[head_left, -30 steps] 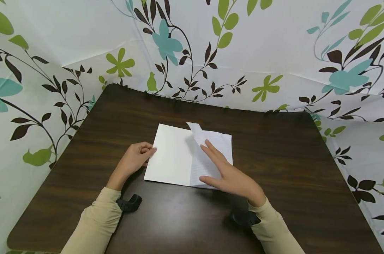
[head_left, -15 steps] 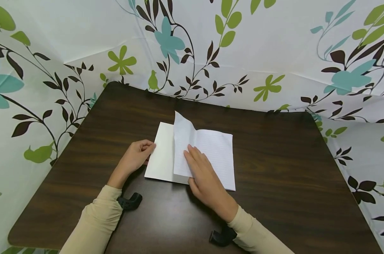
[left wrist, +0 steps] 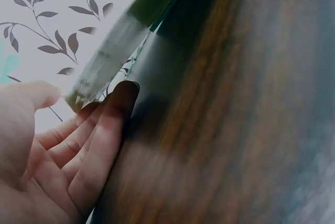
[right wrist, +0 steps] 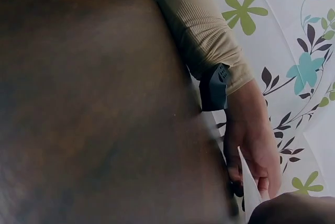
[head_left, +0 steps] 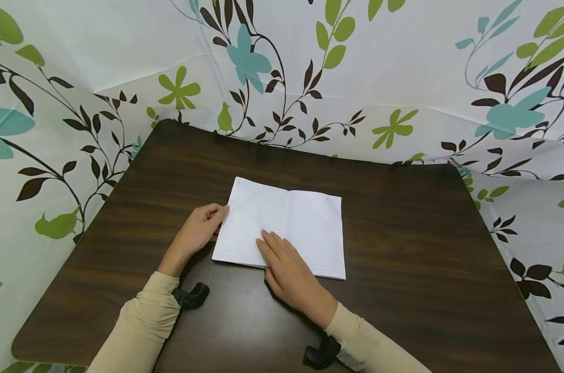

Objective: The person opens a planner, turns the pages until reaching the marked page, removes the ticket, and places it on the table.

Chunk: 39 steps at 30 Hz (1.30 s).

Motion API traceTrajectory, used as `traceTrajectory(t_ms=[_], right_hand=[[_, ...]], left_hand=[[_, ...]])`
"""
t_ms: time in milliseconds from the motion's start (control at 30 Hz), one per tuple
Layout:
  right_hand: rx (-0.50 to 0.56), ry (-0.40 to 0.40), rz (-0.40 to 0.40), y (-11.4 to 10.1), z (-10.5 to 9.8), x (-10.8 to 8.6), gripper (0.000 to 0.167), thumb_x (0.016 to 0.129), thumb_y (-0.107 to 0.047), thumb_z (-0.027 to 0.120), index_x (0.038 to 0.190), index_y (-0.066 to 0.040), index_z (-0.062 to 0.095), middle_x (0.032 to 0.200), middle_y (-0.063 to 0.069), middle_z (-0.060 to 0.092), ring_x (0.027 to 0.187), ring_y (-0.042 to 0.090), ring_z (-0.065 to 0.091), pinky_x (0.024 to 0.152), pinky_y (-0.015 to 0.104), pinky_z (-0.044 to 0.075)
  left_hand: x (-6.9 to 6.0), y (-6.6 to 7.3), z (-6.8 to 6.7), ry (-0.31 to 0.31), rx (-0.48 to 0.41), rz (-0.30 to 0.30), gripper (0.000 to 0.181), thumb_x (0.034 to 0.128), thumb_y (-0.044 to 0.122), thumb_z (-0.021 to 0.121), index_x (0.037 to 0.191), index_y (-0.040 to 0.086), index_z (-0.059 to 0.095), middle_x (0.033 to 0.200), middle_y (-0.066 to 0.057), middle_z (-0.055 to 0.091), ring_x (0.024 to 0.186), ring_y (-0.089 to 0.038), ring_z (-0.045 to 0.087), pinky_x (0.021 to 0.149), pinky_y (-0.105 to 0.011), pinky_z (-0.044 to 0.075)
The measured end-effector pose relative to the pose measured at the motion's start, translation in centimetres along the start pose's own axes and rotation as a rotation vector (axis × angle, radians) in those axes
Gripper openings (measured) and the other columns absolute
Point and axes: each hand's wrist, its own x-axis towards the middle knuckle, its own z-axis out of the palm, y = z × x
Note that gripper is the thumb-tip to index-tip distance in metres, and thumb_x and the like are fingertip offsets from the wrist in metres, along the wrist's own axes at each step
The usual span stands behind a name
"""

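An open notebook (head_left: 315, 225) with white lined pages lies flat on the dark wood table. At its left edge my left hand (head_left: 199, 227) pinches it, thumb on top and fingers underneath. The left wrist view shows that hand (left wrist: 68, 161) with the notebook edge (left wrist: 107, 51) between thumb and fingers. My right hand (head_left: 293, 277) rests on the lower part of the left page near the fold, its fingers fairly straight. In the right wrist view only a dark part of that hand (right wrist: 288, 211) shows, beside the pale notebook edge (right wrist: 250, 187).
The brown wood-grain table (head_left: 403, 233) stretches around the notebook on all sides. A white cloth (head_left: 310, 93) with leaves, flowers and birds hangs behind and beside it. Black wrist devices (head_left: 192, 296) sit on both wrists.
My right hand has swept left and turned lined leaves over the blank left side, where they now lie flat. My left hand keeps its hold on the left edge.
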Motion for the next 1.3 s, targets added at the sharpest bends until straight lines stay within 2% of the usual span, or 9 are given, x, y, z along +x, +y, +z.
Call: traceTrajectory(t_ms=[133, 300, 367, 500, 633, 800, 967, 1167, 1300], right_hand=[[0.004, -0.005, -0.004, 0.1, 0.1, -0.1, 0.057, 0.104, -0.024, 0.064, 0.155, -0.006, 0.046, 0.163, 0.014, 0.044, 0.152, 0.030, 0.043, 0.122, 0.049, 0.038], [0.092, 0.010, 0.009, 0.8, -0.4, 0.0, 0.054, 0.104, -0.030, 0.066, 0.150, -0.005, 0.053, 0.159, 0.015, 0.050, 0.147, 0.029, 0.049, 0.118, 0.046, 0.043], [0.135, 0.026, 0.052, 1.5, -0.7, 0.0, 0.050, 0.104, -0.028, 0.066, 0.147, -0.005, 0.056, 0.155, 0.014, 0.054, 0.144, 0.027, 0.052, 0.116, 0.043, 0.046], [0.201, 0.053, 0.195, 3.6, -1.5, 0.1, 0.039, 0.105, -0.025, 0.064, 0.141, -0.010, 0.062, 0.145, 0.007, 0.061, 0.137, 0.023, 0.057, 0.112, 0.041, 0.050], [0.245, 0.079, 0.317, 6.8, -2.3, -0.2, 0.033, 0.105, -0.020, 0.063, 0.136, -0.010, 0.067, 0.135, 0.008, 0.063, 0.129, 0.027, 0.057, 0.109, 0.045, 0.049], [0.230, 0.092, 0.468, 10.7, -3.0, -1.0, 0.036, 0.105, -0.020, 0.062, 0.138, -0.008, 0.066, 0.133, 0.015, 0.059, 0.119, 0.033, 0.050, 0.098, 0.049, 0.047], [0.179, 0.052, 0.616, 13.2, -3.5, -1.6, 0.046, 0.107, -0.028, 0.060, 0.147, -0.007, 0.058, 0.138, 0.021, 0.051, 0.121, 0.036, 0.045, 0.098, 0.052, 0.043], [0.140, 0.002, 0.678, 14.1, -3.8, -1.8, 0.056, 0.106, -0.039, 0.061, 0.154, -0.013, 0.051, 0.129, 0.023, 0.048, 0.112, 0.036, 0.040, 0.092, 0.050, 0.032], [0.123, 0.052, 0.666, 14.0, -3.6, -1.8, 0.048, 0.104, -0.037, 0.064, 0.147, -0.017, 0.059, 0.119, 0.017, 0.050, 0.105, 0.034, 0.038, 0.089, 0.048, 0.027]], left_hand=[[0.1, 0.0, 0.1, -0.005, 0.008, 0.002, 0.044, 0.1065, 0.042, 0.059, 0.124, 0.002, 0.066, 0.102, -0.015, 0.073, 0.078, -0.016, 0.068, 0.068, -0.031, 0.059], [0.1, 0.0, 0.1, 0.006, 0.044, 0.003, 0.037, 0.1052, 0.035, 0.063, 0.120, 0.002, 0.067, 0.103, -0.015, 0.072, 0.076, -0.017, 0.065, 0.069, -0.030, 0.058], [0.1, 0.0, 0.1, 0.010, 0.055, -0.002, 0.036, 0.1052, 0.035, 0.063, 0.120, 0.002, 0.067, 0.103, -0.014, 0.072, 0.076, -0.018, 0.065, 0.069, -0.030, 0.057], [0.0, -0.1, 0.1, 0.012, 0.054, -0.023, 0.035, 0.1050, 0.035, 0.064, 0.119, 0.003, 0.067, 0.098, -0.011, 0.070, 0.076, -0.019, 0.063, 0.069, -0.030, 0.057], [0.0, -0.1, 0.2, 0.006, 0.049, -0.029, 0.034, 0.1051, 0.034, 0.064, 0.118, 0.003, 0.067, 0.093, -0.009, 0.067, 0.075, -0.018, 0.061, 0.069, -0.031, 0.057], [0.0, 0.1, 0.2, 0.002, 0.053, -0.013, 0.033, 0.1055, 0.032, 0.063, 0.118, 0.002, 0.067, 0.090, -0.007, 0.066, 0.074, -0.019, 0.060, 0.069, -0.031, 0.056], [0.1, 0.1, 0.2, 0.001, 0.058, -0.013, 0.032, 0.1055, 0.031, 0.063, 0.117, 0.002, 0.067, 0.089, -0.007, 0.066, 0.073, -0.019, 0.058, 0.068, -0.031, 0.056], [0.2, 0.1, 0.1, 0.005, 0.071, -0.022, 0.032, 0.1053, 0.032, 0.064, 0.117, 0.002, 0.067, 0.095, -0.010, 0.069, 0.074, -0.019, 0.060, 0.068, -0.031, 0.056], [0.2, 0.0, 0.2, 0.007, 0.070, -0.026, 0.033, 0.1052, 0.032, 0.064, 0.117, 0.002, 0.067, 0.095, -0.010, 0.070, 0.075, -0.019, 0.060, 0.068, -0.031, 0.056]])
